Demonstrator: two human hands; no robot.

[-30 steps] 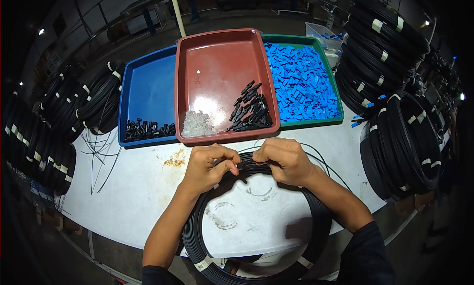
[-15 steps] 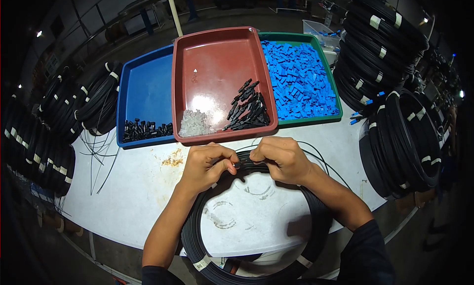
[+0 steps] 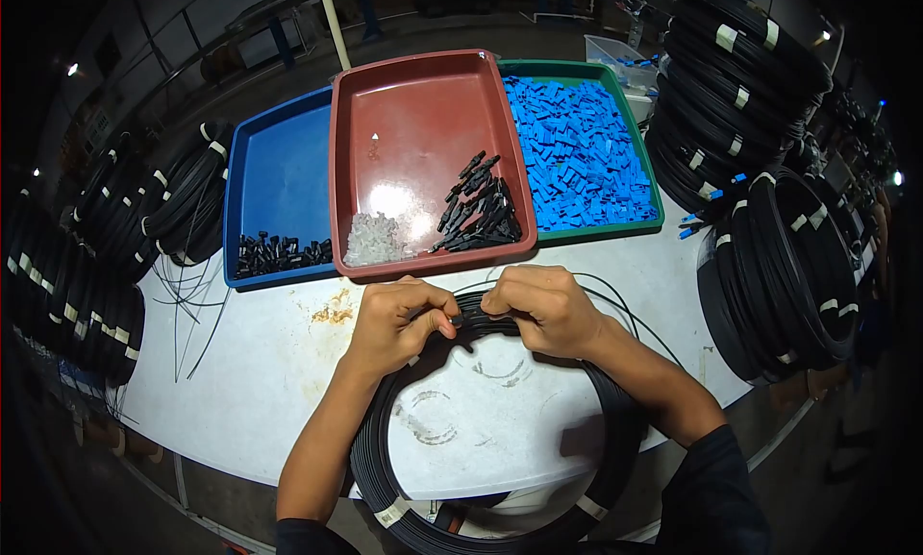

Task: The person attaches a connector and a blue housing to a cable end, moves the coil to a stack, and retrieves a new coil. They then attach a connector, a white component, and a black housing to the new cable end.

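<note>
My left hand (image 3: 399, 324) is closed in a pinch, with a small black connector piece (image 3: 458, 320) at the thumb and fingertip. Just to its right, my right hand (image 3: 541, 307) is pinched too; whatever lies between those fingertips is hidden. Both hands are held over the far side of a large coil of black cable (image 3: 370, 449), which is bound with white tape bands. The near part of the coil hangs past the table's front edge. Thin loose cable (image 3: 615, 296) curves out behind my right hand.
A red tray (image 3: 423, 123) holds clear small parts (image 3: 373, 240) and black connectors (image 3: 478, 209). Behind it are a blue tray (image 3: 279, 161) with black caps and a green tray (image 3: 646, 185) of blue clips. Cable coils stand at left (image 3: 77, 305) and right (image 3: 788, 276) on the white table (image 3: 231, 392).
The small black piece at my left fingertips shows more plainly now. Both hands have barely moved, and the whole view has shifted slightly.
</note>
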